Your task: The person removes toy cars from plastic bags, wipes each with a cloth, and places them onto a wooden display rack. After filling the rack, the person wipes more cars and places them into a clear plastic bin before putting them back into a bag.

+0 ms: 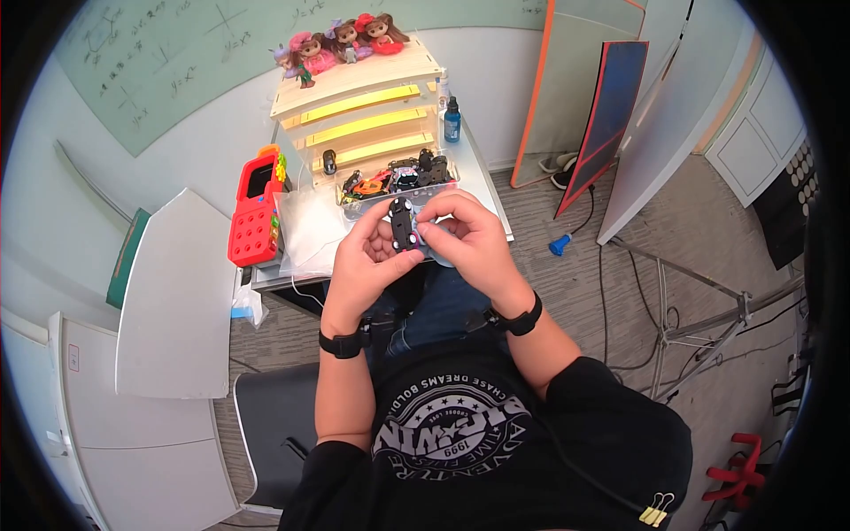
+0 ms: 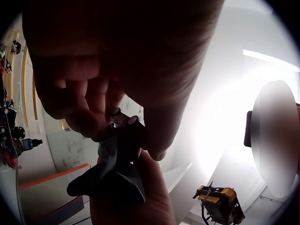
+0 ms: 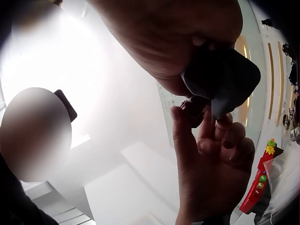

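Observation:
In the head view a small toy car (image 1: 402, 226) is held up in front of the chest, its black underside and pale wheels facing the camera. My left hand (image 1: 363, 261) grips it from the left, with the thumb along its lower end. From the other side my right hand (image 1: 474, 239) pinches a grey cloth (image 3: 229, 79) against the car. In the left wrist view the cloth hangs in folds below the dark car (image 2: 131, 136), and both hands are in shadow. Fingers and cloth hide part of the car's body.
Just beyond the hands, a clear plastic bin (image 1: 354, 211) of toy cars stands on the table. Behind it is a wooden rack (image 1: 354, 88) with dolls on top and one black car (image 1: 329, 162) on it. A red toy (image 1: 255, 221), plastic bag (image 1: 310, 234) and blue bottle (image 1: 452, 122) stand around.

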Tool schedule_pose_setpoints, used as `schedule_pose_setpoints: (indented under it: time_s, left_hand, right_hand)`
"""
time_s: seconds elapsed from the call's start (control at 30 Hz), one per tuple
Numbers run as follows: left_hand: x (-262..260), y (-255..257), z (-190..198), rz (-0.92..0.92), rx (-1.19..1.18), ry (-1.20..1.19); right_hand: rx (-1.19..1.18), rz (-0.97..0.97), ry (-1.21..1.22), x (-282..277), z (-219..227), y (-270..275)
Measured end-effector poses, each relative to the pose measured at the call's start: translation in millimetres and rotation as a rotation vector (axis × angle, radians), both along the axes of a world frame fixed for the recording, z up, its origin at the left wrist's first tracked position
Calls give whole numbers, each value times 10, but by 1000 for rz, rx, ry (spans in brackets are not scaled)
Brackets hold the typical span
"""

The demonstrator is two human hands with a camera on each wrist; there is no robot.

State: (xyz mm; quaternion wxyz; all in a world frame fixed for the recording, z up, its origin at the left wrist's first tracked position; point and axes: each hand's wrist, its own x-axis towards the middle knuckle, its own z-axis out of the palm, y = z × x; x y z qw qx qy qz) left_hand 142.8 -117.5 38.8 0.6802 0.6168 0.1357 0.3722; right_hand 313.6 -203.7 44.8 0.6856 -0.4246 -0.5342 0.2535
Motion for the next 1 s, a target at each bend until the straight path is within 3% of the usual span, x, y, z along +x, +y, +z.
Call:
schedule_pose_setpoints:
  time_s: [0.13,0.33,0.5,0.7,0.87,1.0]
  left_hand:
    - [-26,8,-9,-19,113,174]
    - [22,-27,-35,85,87,120]
    - [2,-16,-8,5,120,164]
    - [51,-55,41,29,57,51]
    - [78,-67,50,43,64,53]
    - [70,-62,54,-46,90,123]
  right_hand:
    - [7,-76,14,27,12,20]
    - [-27,-12,-39,53,67,-36]
    - [-15,-66,33,39,0,-1]
    - [-119,87,12,43,14,-51]
    - [-104,-35,-101,58,51,-30]
    - [-46,-82,-22,70,4,40]
